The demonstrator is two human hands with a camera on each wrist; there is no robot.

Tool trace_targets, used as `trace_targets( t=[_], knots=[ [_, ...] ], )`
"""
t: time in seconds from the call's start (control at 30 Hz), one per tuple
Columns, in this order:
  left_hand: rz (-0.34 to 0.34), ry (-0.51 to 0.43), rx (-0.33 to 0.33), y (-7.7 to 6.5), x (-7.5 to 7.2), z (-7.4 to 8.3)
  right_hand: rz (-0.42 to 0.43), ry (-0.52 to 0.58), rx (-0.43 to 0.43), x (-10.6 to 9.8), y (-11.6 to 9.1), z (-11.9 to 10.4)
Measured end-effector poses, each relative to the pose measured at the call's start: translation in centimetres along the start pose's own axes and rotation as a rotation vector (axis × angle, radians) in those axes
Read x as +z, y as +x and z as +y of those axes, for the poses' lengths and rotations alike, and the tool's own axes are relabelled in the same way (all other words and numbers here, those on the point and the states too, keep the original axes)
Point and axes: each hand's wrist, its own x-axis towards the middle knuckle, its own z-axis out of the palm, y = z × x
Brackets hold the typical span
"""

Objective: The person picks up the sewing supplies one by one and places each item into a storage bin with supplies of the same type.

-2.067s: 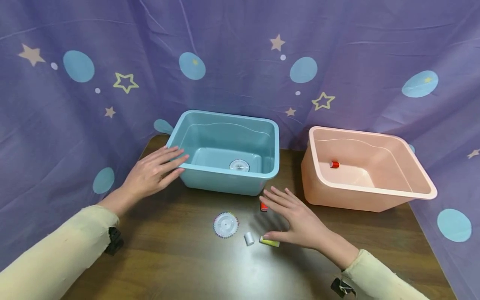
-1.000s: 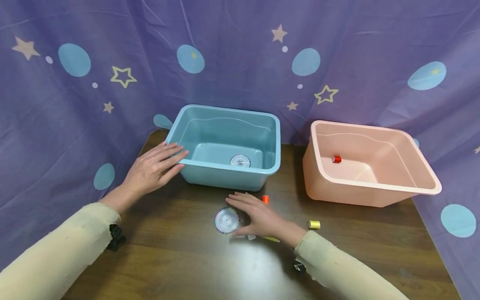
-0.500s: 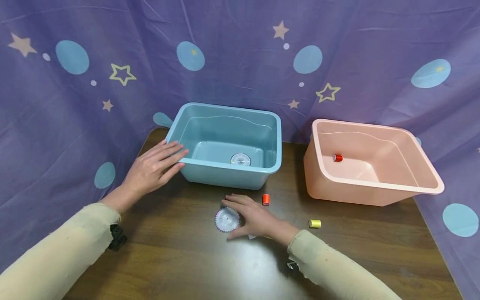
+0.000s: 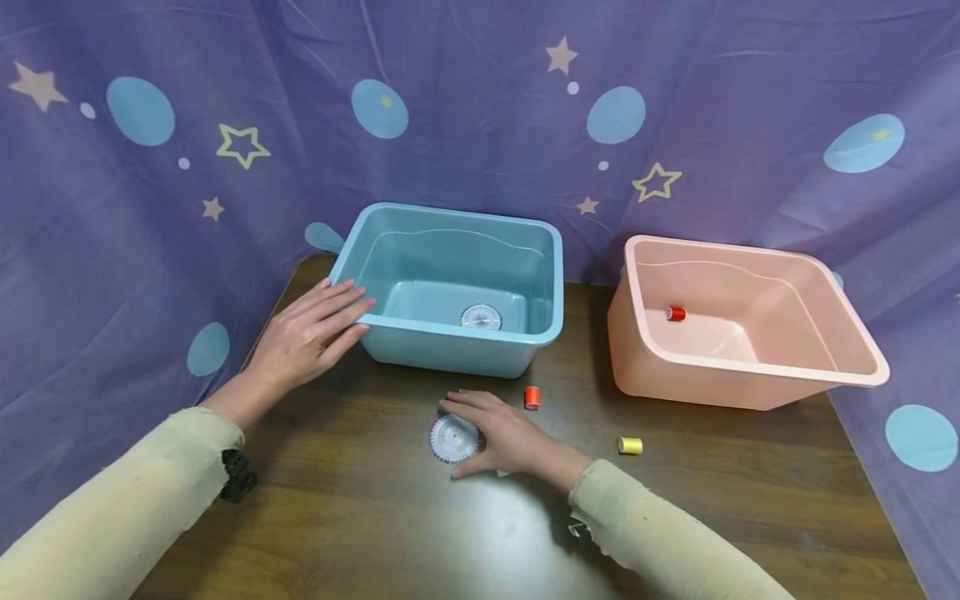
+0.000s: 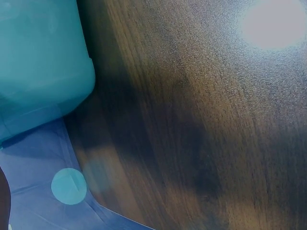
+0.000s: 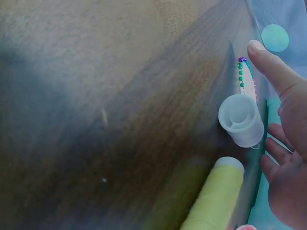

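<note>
My right hand (image 4: 506, 433) hovers with spread fingers over a round wheel of bead-headed pins (image 4: 453, 439) on the table; the fingers reach past its far side and the thumb its near side. In the right wrist view the thumb and fingers stand apart with nothing between them. A white thread spool (image 6: 240, 120) lies close by the palm, mostly hidden in the head view. Beside it is a yellow spool (image 6: 216, 196). My left hand (image 4: 303, 337) lies with straight fingers at the left front rim of the blue tub (image 4: 450, 354). Inside that tub is another pin wheel (image 4: 481, 317).
A pink tub (image 4: 690, 383) at the right holds a red spool (image 4: 676, 313). An orange-red spool (image 4: 532, 398) stands before the blue tub, and a second yellow spool (image 4: 630, 446) lies further right. A purple curtain (image 4: 480, 125) hangs behind the table (image 4: 360, 517).
My right hand has moved left from above the spools to the pin wheel, uncovering the orange-red spool and the right-hand yellow one. The left hand has stayed at the blue tub.
</note>
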Motion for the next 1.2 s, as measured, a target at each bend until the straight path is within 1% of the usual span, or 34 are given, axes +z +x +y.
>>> trace_targets(
  t=[0.3,0.5,0.7,0.87,1.03,1.2],
  knots=[
    [-0.011,-0.004,0.006,0.01,-0.01,-0.17,0.021,0.053,0.021,0.74,0.04,0.35],
    [-0.014,-0.007,0.002,0.01,-0.10,-0.06,0.018,0.085,0.035,1.03,0.03,0.41],
    [-0.021,-0.018,-0.005,-0.06,-0.14,-0.08,0.038,0.090,0.058,1.02,-0.15,0.82],
    [-0.018,-0.014,-0.004,0.00,-0.15,-0.10,0.071,0.099,0.056,0.73,-0.30,1.01],
    [-0.017,-0.008,0.000,0.13,-0.14,-0.02,0.113,0.068,0.028,0.45,-0.43,0.99],
    [-0.013,-0.003,-0.001,0.25,-0.16,0.07,0.102,-0.028,-0.001,0.31,-0.48,0.77]
  ],
)
